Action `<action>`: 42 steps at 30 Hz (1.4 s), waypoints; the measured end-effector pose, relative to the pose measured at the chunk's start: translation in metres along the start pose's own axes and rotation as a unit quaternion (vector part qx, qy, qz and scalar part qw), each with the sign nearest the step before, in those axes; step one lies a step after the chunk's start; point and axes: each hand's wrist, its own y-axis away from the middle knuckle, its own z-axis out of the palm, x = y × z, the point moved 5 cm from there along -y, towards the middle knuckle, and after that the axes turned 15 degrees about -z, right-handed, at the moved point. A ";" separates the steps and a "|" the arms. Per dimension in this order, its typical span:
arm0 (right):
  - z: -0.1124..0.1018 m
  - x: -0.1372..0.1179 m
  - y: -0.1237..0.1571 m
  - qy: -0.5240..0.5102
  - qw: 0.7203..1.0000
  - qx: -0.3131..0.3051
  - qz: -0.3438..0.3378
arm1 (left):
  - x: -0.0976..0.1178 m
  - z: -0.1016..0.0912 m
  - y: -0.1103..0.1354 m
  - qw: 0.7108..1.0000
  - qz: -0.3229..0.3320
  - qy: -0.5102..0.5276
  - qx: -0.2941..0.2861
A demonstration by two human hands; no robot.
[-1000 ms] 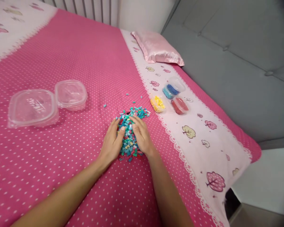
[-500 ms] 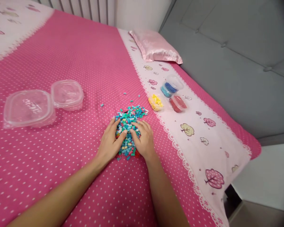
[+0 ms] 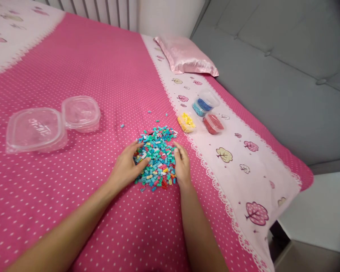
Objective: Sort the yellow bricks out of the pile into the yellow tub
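A heap of small toy building bricks (image 3: 156,160), mostly teal, blue and green with some red, pink, yellow and white, lies on the pink dotted bedspread (image 3: 102,211). My left hand (image 3: 128,162) rests against the heap's left side, thumb and fingers spread over the nearest bricks. Along the right edge, my right hand (image 3: 182,164) stands on its side with its fingers apart from the thumb, touching or very near the bricks. Neither hand visibly grips a brick. Some of the right fingers are hidden behind the hand.
Two clear lidded containers (image 3: 35,130) sit at the left. On the right are small tubs of yellow bricks (image 3: 186,122), red bricks (image 3: 213,124) and blue bricks (image 3: 202,105). A few loose bricks (image 3: 122,125) lie beyond the heap. A pink pillow (image 3: 187,56) is farther back, beside a grey headboard (image 3: 272,75).
My right hand has moved off the top of the heap to its right edge and turned onto its side. My left hand has shifted slightly left. More of the bricks now shows.
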 end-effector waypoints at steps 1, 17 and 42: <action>-0.003 0.005 0.001 -0.050 0.998 0.014 0.026 | -0.002 -0.005 -0.004 0.999 -0.012 0.020 -0.032; -0.043 0.021 0.010 -0.216 0.935 0.265 0.095 | -0.014 -0.034 -0.013 0.989 -0.033 -0.037 -0.137; -0.043 0.025 0.011 -0.214 0.935 0.263 0.104 | -0.026 -0.036 -0.020 0.979 -0.131 0.095 -0.126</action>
